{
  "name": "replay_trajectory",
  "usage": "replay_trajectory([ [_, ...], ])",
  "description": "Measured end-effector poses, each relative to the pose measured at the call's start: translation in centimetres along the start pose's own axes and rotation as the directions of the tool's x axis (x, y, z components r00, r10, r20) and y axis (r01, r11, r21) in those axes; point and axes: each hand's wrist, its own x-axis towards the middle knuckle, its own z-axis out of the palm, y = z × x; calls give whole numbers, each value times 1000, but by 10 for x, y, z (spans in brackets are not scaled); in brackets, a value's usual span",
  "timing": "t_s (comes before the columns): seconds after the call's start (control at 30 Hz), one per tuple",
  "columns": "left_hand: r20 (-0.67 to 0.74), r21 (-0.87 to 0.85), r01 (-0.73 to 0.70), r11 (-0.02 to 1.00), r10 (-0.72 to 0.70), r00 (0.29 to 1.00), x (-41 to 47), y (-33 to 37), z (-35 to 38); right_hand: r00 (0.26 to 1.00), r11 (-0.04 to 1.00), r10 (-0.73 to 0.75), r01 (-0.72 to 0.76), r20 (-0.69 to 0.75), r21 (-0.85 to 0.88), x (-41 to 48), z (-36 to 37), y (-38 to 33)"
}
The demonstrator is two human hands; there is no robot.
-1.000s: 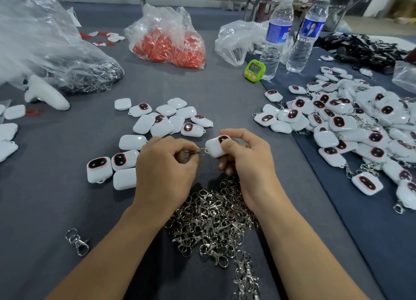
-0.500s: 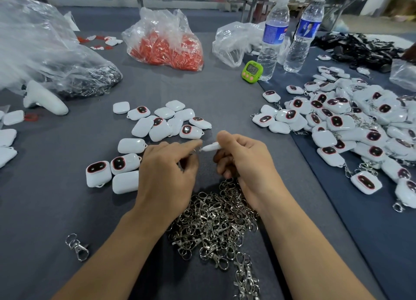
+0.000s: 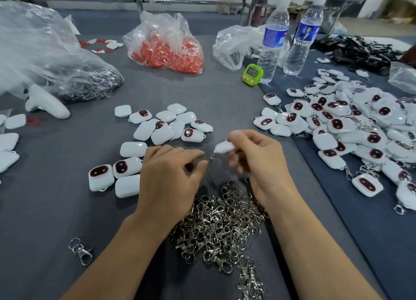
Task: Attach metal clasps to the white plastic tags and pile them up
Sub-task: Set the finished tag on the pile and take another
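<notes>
Your right hand (image 3: 258,162) pinches a white tag (image 3: 222,147), blurred, just above the clasp heap (image 3: 220,227). Your left hand (image 3: 171,180) is beside it with fingers loosely curled; can't tell if they grip anything. The pile of clasped tags (image 3: 360,128) lies to your right.

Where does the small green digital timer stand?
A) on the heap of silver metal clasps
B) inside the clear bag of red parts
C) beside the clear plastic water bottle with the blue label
C: the small green digital timer stands at the foot of the clear plastic water bottle with the blue label, just left of it.
</notes>
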Motion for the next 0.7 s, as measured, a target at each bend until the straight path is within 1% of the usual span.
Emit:
replay_trajectory([
  [0.03,-2,18,45,999,-45,999,0,-1,0,1000,980,16,-19,16,197,1,-4,-5],
  [0.07,-3,40,81,996,-81,997,0,-2,0,999,898,35,-49,41,436,2,-11,-11],
  [0.1,-1,70,113,991,-113,994,0,-3,1,996,764,26,-75,86,640,2,-20,-16],
  [0.13,3,106,138,985,-139,990,0,-3,1,994,646,4,-83,105,759,4,-31,-19],
  [0.17,6,146,158,977,-160,987,0,-4,2,993,584,-10,-93,121,806,4,-38,-22],
  [0.2,6,184,174,967,-178,984,-1,-4,3,992,573,-11,-100,129,813,4,-42,-23],
  [0.23,7,220,187,957,-193,981,-2,-5,4,992,603,3,-101,124,791,5,-43,-22],
  [0.33,22,318,224,921,-243,970,-1,-7,3,997,749,58,-81,56,657,5,-35,-17],
  [0.4,68,383,262,886,-311,948,1,-9,0,998,805,66,-67,22,589,5,-28,-15],
  [0.47,113,411,296,862,-370,922,3,-12,-2,997,835,72,-69,16,546,4,-24,-15],
  [0.57,148,340,300,891,-366,919,2,-9,-3,995,855,92,-93,27,509,2,-21,-14],
  [0.7,190,137,213,967,-237,953,-1,-2,0,991,878,116,-134,67,459,0,-17,-11],
])
